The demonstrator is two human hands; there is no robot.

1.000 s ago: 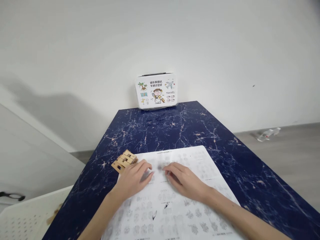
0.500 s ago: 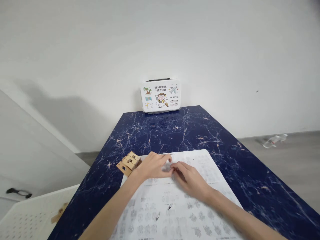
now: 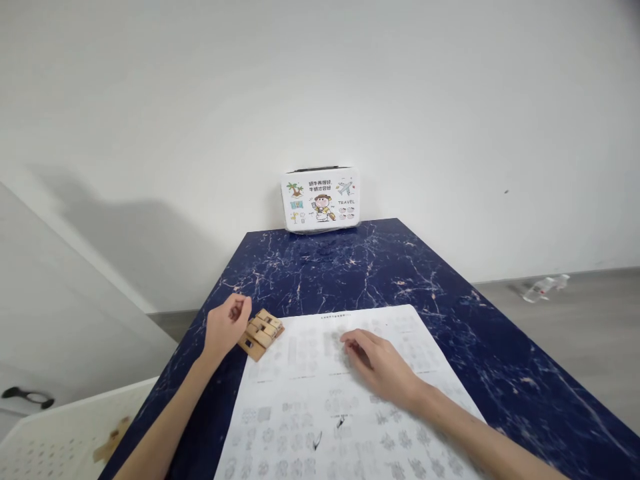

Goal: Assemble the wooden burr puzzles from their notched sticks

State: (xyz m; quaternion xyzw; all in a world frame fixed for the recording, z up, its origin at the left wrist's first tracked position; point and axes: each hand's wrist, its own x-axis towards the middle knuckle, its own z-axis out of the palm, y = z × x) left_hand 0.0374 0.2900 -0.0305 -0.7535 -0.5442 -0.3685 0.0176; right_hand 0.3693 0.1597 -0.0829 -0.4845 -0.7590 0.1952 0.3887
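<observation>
A large white printed sheet point(image 3: 350, 407) lies on the dark blue marble-patterned table point(image 3: 390, 267). My right hand point(image 3: 380, 365) rests on the sheet's upper middle, fingers curled down onto the paper with nothing seen in them. My left hand point(image 3: 227, 325) hovers off the sheet's top left corner with its fingers curled in a loose fist. It is right beside a wooden block puzzle point(image 3: 261, 332) that sits on the table at that corner. Whether the left hand holds anything I cannot make out.
A white box with cartoon travel drawings point(image 3: 320, 199) stands against the wall at the table's far edge. A white perforated bin point(image 3: 45, 440) sits low at the left. A clear plastic bottle point(image 3: 543, 287) lies on the grey floor at the right.
My left hand has left the sheet and moved left, past the wooden puzzle, closing into a loose fist. My right hand stays on the paper, now alone.
</observation>
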